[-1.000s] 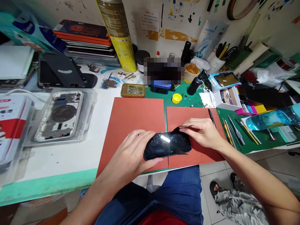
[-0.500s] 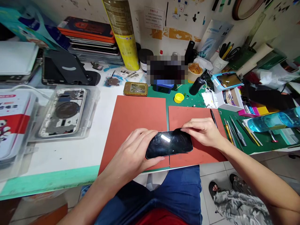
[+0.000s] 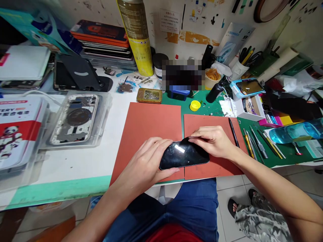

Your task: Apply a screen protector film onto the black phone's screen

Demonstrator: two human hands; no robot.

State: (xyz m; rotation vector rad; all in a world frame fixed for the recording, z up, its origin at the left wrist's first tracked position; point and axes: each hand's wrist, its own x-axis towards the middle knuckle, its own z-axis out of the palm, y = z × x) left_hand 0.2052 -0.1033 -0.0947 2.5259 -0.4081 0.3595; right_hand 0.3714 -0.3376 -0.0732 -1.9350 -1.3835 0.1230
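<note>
A black smartphone [image 3: 185,156] with a glossy, light-reflecting face lies across the seam of two reddish-brown mats. My left hand [image 3: 148,159] grips its left end, fingers on the far edge and thumb along the near edge. At the phone's far edge, right of the middle, my right hand [image 3: 213,141] is closed in a pinch. Something thin and dark shows at those fingertips, too small to make out. A black pen-like tool [image 3: 233,131] lies on the right mat, beyond my right wrist.
To the left, a clear plastic case [image 3: 99,126] holds an opened phone housing [image 3: 73,129]. A yellow spray can [image 3: 141,55] and a small tin [image 3: 149,95] stand behind the mats. Screwdrivers and tweezers [image 3: 256,144] lie right, near a blue bottle [image 3: 295,131]. Another person's legs [image 3: 259,218] show below.
My right hand's pinch has slid a little left along the phone's far edge. My left hand keeps its hold on the phone. The whole view has shifted slightly.
</note>
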